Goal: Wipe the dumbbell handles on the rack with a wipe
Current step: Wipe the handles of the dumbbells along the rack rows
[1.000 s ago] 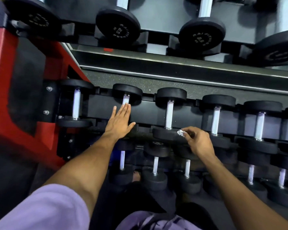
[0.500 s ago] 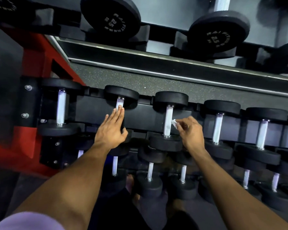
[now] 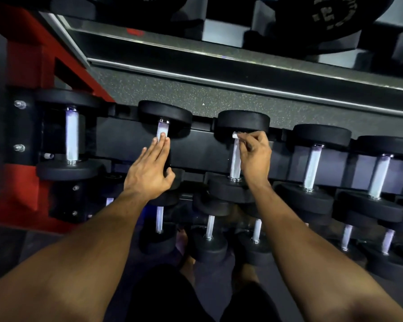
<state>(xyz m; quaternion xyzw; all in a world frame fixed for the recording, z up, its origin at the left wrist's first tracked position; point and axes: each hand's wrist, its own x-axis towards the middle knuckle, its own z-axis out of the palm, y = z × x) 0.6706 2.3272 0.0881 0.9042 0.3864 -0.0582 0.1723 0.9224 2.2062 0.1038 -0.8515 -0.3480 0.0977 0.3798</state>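
**Wiping a handle on the middle row**

I look down at a dumbbell rack (image 3: pixel 135 145) with black bars and a red frame (image 3: pixel 28 66) on the left. The floor behind it is dark grey with tiny light specks (image 3: pixel 184 94). A shiny metal rail (image 3: pixel 219 77) runs across above that, and big black weights (image 3: pixel 330 17) sit at the very top.

My right hand (image 3: pixel 254 156) pinches a small white wipe (image 3: pixel 236 135) between thumb and fingers. The wipe sits at the top end of a silver handle (image 3: pixel 235 159), just under the round black weight (image 3: pixel 243 122) there. This is the third dumbbell from the left in the middle row.

My left hand (image 3: pixel 149 170) is flat, fingers straight and close together. It lies on the handle of the next dumbbell (image 3: pixel 162 129) to the left, holding nothing.

More dumbbells (image 3: pixel 312 168) line up to the right. A lower row (image 3: pixel 209 228) sits under my arms.
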